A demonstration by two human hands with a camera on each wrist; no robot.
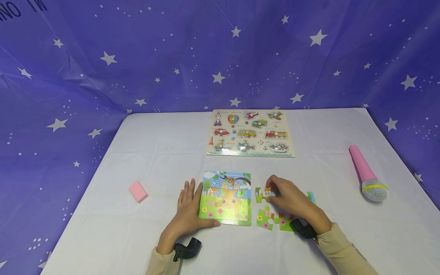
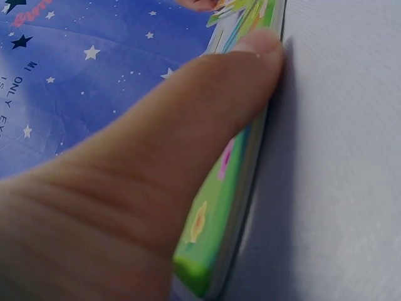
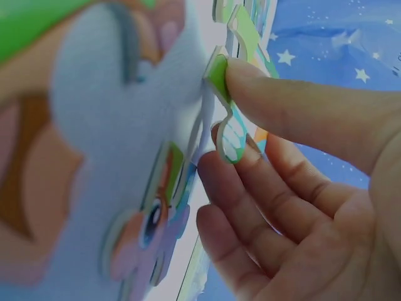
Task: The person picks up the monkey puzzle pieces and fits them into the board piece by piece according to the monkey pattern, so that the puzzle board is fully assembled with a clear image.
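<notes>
A square jigsaw board (image 1: 225, 210) with an animal picture lies on the table. My left hand (image 1: 187, 212) rests at its left side, fingers spread, with the thumb (image 2: 213, 88) along the near edge. To the right of the board, my right hand (image 1: 292, 198) pinches a jigsaw piece (image 3: 233, 135) between thumb and fingers. That piece has green and pale blue parts and shows edge-on in the right wrist view. Several loose pieces, among them a green one with flowers (image 1: 264, 219), lie under and beside this hand, partly hidden by it.
Behind the jigsaw lies a wooden vehicle puzzle board (image 1: 251, 143). A pink block (image 1: 139, 191) sits at the left, and a pink toy microphone (image 1: 366, 172) at the right. A star-patterned purple cloth (image 1: 192, 57) hangs behind the white table (image 1: 154, 149).
</notes>
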